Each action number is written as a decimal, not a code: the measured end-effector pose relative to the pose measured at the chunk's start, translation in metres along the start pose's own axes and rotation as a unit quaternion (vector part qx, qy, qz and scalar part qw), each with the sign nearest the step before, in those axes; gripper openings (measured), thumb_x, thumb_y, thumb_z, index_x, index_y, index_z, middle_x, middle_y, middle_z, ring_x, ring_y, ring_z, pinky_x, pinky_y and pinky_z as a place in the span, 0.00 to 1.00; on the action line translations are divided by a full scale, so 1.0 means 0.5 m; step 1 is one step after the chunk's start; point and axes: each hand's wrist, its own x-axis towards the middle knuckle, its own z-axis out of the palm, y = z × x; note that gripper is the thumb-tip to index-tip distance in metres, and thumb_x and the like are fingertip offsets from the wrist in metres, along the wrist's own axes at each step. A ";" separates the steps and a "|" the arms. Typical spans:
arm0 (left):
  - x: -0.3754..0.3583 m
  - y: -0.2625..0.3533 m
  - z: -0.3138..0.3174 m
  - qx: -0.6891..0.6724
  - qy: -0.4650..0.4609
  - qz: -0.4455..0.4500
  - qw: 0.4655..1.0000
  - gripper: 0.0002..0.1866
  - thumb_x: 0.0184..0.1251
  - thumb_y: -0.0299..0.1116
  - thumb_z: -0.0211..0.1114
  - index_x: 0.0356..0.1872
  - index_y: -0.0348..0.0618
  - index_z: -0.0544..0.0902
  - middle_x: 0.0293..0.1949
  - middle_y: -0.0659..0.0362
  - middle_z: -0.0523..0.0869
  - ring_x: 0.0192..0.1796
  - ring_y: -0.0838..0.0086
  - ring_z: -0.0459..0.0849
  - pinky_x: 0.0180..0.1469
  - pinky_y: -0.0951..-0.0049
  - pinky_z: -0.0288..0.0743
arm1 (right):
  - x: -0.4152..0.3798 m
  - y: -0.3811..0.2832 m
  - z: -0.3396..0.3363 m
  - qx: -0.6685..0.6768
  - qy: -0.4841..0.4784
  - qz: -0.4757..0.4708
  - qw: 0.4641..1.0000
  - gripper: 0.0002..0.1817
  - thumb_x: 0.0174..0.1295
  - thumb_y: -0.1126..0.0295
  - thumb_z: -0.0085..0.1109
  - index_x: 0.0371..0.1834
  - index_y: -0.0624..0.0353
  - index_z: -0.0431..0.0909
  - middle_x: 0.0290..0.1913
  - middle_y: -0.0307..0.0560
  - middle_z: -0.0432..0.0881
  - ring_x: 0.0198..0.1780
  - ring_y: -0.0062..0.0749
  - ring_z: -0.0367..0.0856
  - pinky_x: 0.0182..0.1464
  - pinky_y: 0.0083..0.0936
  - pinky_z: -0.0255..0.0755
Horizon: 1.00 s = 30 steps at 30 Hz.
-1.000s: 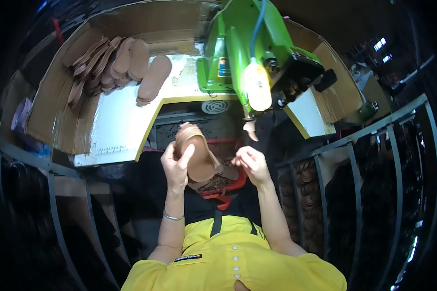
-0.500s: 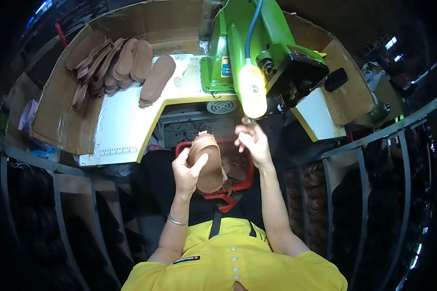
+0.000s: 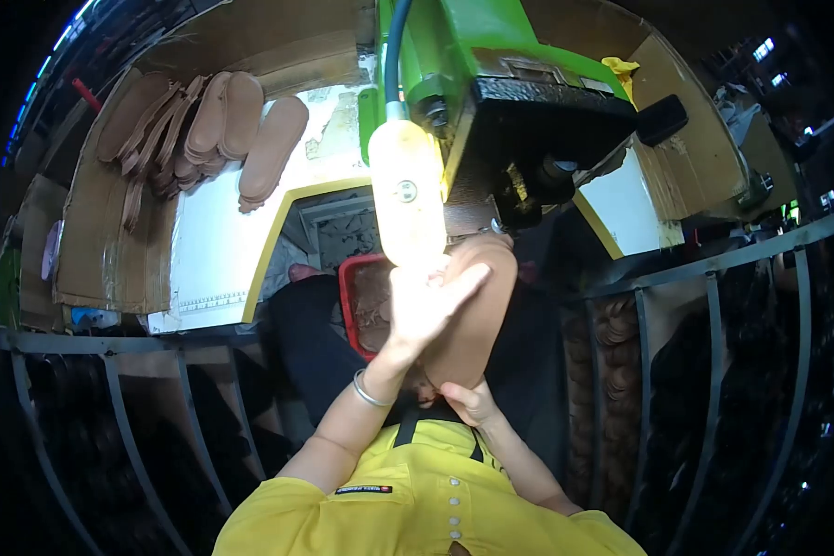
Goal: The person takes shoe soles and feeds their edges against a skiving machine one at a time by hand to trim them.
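A brown shoe sole [image 3: 487,320] slants in front of the green machine [image 3: 500,28], its far end right by the machine's working parts. My right hand [image 3: 471,400] grips the sole's near end, thumb on top and the other fingers underneath. My left hand [image 3: 426,310] holds the sole's left side, with the thumb stretched across its upper face. Part of the left hand's fingers is hidden by the bright yellow lamp [image 3: 408,195] and its glare.
Several brown soles [image 3: 185,130] lie piled inside the cardboard surround [image 3: 74,241] on the white table [image 3: 215,250], with a single sole [image 3: 274,153] beside them. Below is a red bin [image 3: 347,306] holding brown scraps. Metal racks [image 3: 713,371] stand on both sides.
The sole has moved right and up to the machine. My right hand, empty before, has come down onto its near end. My left hand has shifted right, and the camera view has swung.
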 end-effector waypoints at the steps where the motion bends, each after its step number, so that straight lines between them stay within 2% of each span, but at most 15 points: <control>1: 0.003 0.016 0.000 -0.062 0.038 0.074 0.995 0.11 0.55 0.30 0.75 0.35 0.34 0.85 0.26 0.65 0.84 0.28 0.88 0.75 0.30 0.85 0.70 | -0.008 -0.012 -0.002 0.032 0.033 -0.009 0.999 0.27 0.55 0.76 0.65 0.59 0.65 0.69 0.53 0.47 0.78 0.54 0.30 0.76 0.59 0.29 0.69; 2: 0.002 0.019 -0.005 -0.050 0.057 0.110 0.991 0.11 0.54 0.29 0.75 0.35 0.33 0.85 0.25 0.65 0.84 0.27 0.88 0.74 0.31 0.85 0.70 | -0.010 -0.022 -0.009 0.063 0.066 -0.020 0.996 0.26 0.54 0.78 0.65 0.58 0.67 0.70 0.52 0.48 0.78 0.55 0.31 0.76 0.59 0.30 0.69; 4: -0.009 -0.015 0.003 -0.080 0.095 0.117 0.985 0.11 0.53 0.27 0.75 0.35 0.32 0.84 0.24 0.66 0.82 0.26 0.88 0.72 0.30 0.85 0.68 | -0.025 -0.036 -0.038 0.072 0.079 -0.036 0.994 0.28 0.51 0.81 0.63 0.58 0.70 0.70 0.55 0.49 0.77 0.58 0.35 0.75 0.63 0.33 0.67; 7: -0.030 -0.009 -0.021 -0.058 0.090 0.073 0.992 0.11 0.53 0.26 0.75 0.35 0.31 0.83 0.24 0.68 0.79 0.26 0.89 0.70 0.30 0.86 0.66 | -0.035 -0.084 -0.050 0.064 0.150 -0.118 0.980 0.30 0.50 0.78 0.61 0.60 0.68 0.69 0.57 0.51 0.75 0.61 0.37 0.73 0.65 0.35 0.65; 10: -0.026 -0.007 -0.022 -0.097 0.071 0.105 0.987 0.12 0.53 0.26 0.74 0.36 0.31 0.82 0.26 0.67 0.78 0.27 0.88 0.68 0.31 0.86 0.64 | -0.012 -0.167 -0.052 0.081 0.183 -0.200 0.959 0.30 0.50 0.76 0.60 0.60 0.67 0.68 0.57 0.51 0.75 0.61 0.38 0.73 0.66 0.37 0.65; 14: -0.021 -0.006 -0.030 -0.096 0.027 0.101 0.990 0.13 0.54 0.25 0.74 0.39 0.32 0.82 0.32 0.63 0.81 0.32 0.86 0.73 0.36 0.85 0.69 | 0.042 -0.303 -0.060 -0.045 0.255 -0.275 0.926 0.25 0.54 0.73 0.58 0.57 0.67 0.69 0.53 0.52 0.76 0.55 0.36 0.75 0.61 0.31 0.67; 16: -0.018 -0.008 -0.027 -0.192 0.000 0.015 0.981 0.15 0.54 0.24 0.73 0.43 0.31 0.81 0.37 0.59 0.82 0.36 0.80 0.79 0.41 0.82 0.74 | 0.080 -0.366 -0.050 -0.058 0.211 -0.311 0.925 0.23 0.57 0.72 0.57 0.56 0.67 0.69 0.51 0.51 0.77 0.54 0.35 0.76 0.60 0.30 0.68; 17: -0.012 -0.012 -0.028 -0.194 0.002 0.014 0.981 0.15 0.54 0.24 0.73 0.43 0.31 0.81 0.37 0.59 0.82 0.36 0.80 0.79 0.41 0.82 0.74 | 0.101 -0.386 -0.040 -0.060 0.210 -0.309 0.926 0.23 0.57 0.72 0.57 0.56 0.67 0.69 0.51 0.51 0.77 0.54 0.35 0.76 0.60 0.30 0.68; 19: 0.005 -0.026 -0.033 -0.132 0.059 0.165 0.976 0.10 0.56 0.25 0.73 0.35 0.31 0.82 0.30 0.57 0.85 0.29 0.84 0.81 0.33 0.81 0.76 | 0.135 -0.414 -0.025 -0.101 0.185 -0.319 0.924 0.21 0.58 0.73 0.57 0.55 0.66 0.69 0.49 0.49 0.77 0.53 0.33 0.76 0.58 0.28 0.69; 20: 0.002 -0.036 -0.043 -0.133 0.061 0.164 0.975 0.10 0.56 0.25 0.73 0.35 0.31 0.82 0.30 0.57 0.85 0.29 0.84 0.81 0.33 0.81 0.76 | 0.147 -0.414 -0.020 -0.103 0.184 -0.317 0.925 0.21 0.58 0.73 0.57 0.55 0.66 0.69 0.49 0.49 0.77 0.53 0.33 0.76 0.58 0.28 0.69; 22: -0.012 -0.059 -0.076 -0.230 0.034 0.075 0.970 0.12 0.56 0.24 0.72 0.39 0.30 0.80 0.33 0.56 0.85 0.33 0.83 0.82 0.36 0.81 0.78 | 0.172 -0.400 -0.003 -0.085 0.130 -0.328 0.932 0.20 0.59 0.75 0.56 0.56 0.65 0.69 0.47 0.47 0.78 0.51 0.30 0.76 0.57 0.26 0.69; 23: -0.018 -0.031 -0.096 -0.259 0.035 0.050 0.964 0.11 0.57 0.21 0.69 0.40 0.28 0.80 0.36 0.55 0.86 0.36 0.79 0.84 0.39 0.80 0.79 | 0.181 -0.389 0.012 -0.079 0.126 -0.337 0.930 0.20 0.59 0.76 0.57 0.56 0.65 0.69 0.47 0.45 0.78 0.49 0.28 0.77 0.56 0.24 0.69; 26: -0.021 -0.018 -0.154 -0.229 0.060 0.081 0.968 0.11 0.56 0.20 0.68 0.41 0.28 0.80 0.36 0.54 0.86 0.37 0.77 0.84 0.41 0.77 0.79 | 0.193 -0.349 0.029 -0.107 0.110 -0.336 0.929 0.22 0.59 0.76 0.57 0.58 0.66 0.68 0.50 0.46 0.78 0.50 0.28 0.78 0.56 0.24 0.70; 28: -0.037 -0.034 -0.187 -0.252 0.080 0.029 0.964 0.12 0.55 0.19 0.68 0.41 0.28 0.80 0.37 0.54 0.86 0.37 0.77 0.84 0.42 0.77 0.78 | 0.196 -0.323 0.060 -0.111 0.120 -0.334 0.928 0.24 0.56 0.75 0.58 0.58 0.65 0.69 0.52 0.47 0.75 0.51 0.32 0.77 0.55 0.30 0.71; 30: -0.060 -0.061 -0.215 -0.233 0.090 -0.005 0.968 0.13 0.54 0.20 0.68 0.41 0.28 0.79 0.36 0.55 0.85 0.37 0.78 0.82 0.44 0.78 0.75 | 0.202 -0.301 0.071 -0.101 0.110 -0.339 0.929 0.26 0.54 0.76 0.58 0.59 0.66 0.68 0.52 0.48 0.76 0.52 0.33 0.77 0.56 0.30 0.71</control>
